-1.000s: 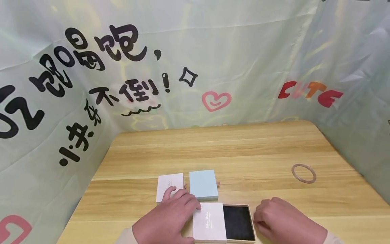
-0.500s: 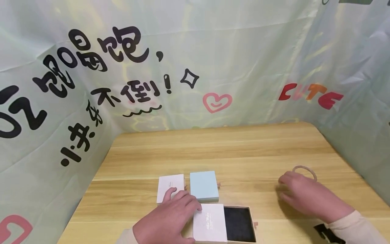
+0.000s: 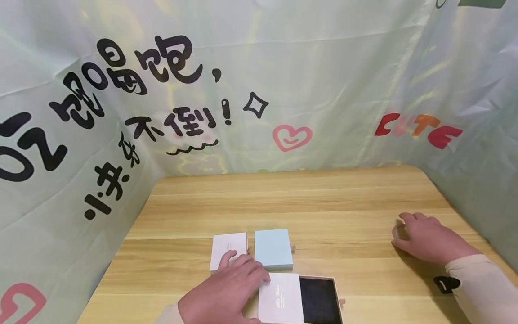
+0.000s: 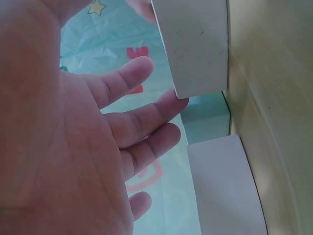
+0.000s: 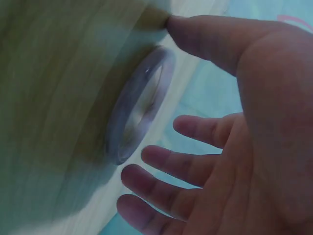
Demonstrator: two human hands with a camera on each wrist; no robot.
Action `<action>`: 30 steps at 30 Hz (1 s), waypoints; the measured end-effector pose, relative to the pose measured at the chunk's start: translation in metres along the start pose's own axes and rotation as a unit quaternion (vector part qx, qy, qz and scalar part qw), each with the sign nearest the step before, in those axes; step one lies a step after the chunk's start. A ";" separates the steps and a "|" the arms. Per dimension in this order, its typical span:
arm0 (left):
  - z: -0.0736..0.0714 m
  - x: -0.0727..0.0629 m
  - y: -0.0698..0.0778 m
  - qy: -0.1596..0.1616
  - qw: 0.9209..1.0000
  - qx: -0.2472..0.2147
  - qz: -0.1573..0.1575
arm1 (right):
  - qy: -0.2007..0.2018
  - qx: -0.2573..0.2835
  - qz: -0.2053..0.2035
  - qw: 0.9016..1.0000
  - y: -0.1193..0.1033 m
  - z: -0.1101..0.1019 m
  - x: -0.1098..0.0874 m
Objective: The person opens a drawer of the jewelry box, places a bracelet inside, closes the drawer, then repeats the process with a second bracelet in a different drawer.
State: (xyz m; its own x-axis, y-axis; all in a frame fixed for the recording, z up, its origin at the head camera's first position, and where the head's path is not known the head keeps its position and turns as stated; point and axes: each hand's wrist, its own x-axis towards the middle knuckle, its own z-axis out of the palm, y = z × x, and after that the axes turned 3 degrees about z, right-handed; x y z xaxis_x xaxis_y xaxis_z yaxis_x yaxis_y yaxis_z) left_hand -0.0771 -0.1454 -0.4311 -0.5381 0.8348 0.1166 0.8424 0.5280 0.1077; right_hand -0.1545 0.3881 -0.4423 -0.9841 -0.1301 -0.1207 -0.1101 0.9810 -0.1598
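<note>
In the head view, my left hand (image 3: 224, 290) holds the left end of a pale pink box (image 3: 279, 299), thumb at its near corner and a fingertip on its far corner. The box's drawer, with a black lining (image 3: 319, 299), is slid out to the right. The left wrist view shows a finger at the box's corner, the other fingers loosely spread. Over on the right, my right hand (image 3: 433, 238) is spread above a purplish bangle (image 5: 117, 122) lying on the table. In the right wrist view, thumb and fingers stand on either side of the bangle, not gripping it.
Behind the drawer box are a light blue box (image 3: 273, 248) and a white box (image 3: 228, 245), the latter partly covered by my left hand. All stand on the wooden table (image 3: 323, 198). Printed cloth (image 3: 323, 81) encloses its back and sides.
My right hand has left the drawer's right side and moved right and away from me to the bangle. My left hand stays on the box.
</note>
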 end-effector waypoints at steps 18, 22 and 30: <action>0.000 -0.002 -0.001 0.006 1.000 -0.003 0.006 | 0.066 0.005 -0.057 0.996 -0.008 0.010 0.006; 0.001 -0.001 0.000 0.008 1.000 -0.003 0.007 | 0.079 0.014 -0.079 0.994 -0.025 0.009 0.002; 0.001 0.000 -0.001 0.000 1.000 -0.012 0.000 | 0.109 0.007 -0.180 0.978 -0.096 0.004 -0.014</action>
State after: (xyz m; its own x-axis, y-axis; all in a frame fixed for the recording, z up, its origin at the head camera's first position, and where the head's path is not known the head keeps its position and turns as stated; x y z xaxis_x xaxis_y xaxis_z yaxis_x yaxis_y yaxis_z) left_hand -0.0778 -0.1458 -0.4323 -0.5384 0.8346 0.1168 0.8413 0.5243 0.1314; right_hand -0.1295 0.2955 -0.4289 -0.8889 -0.4304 0.1571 -0.4534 0.8755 -0.1671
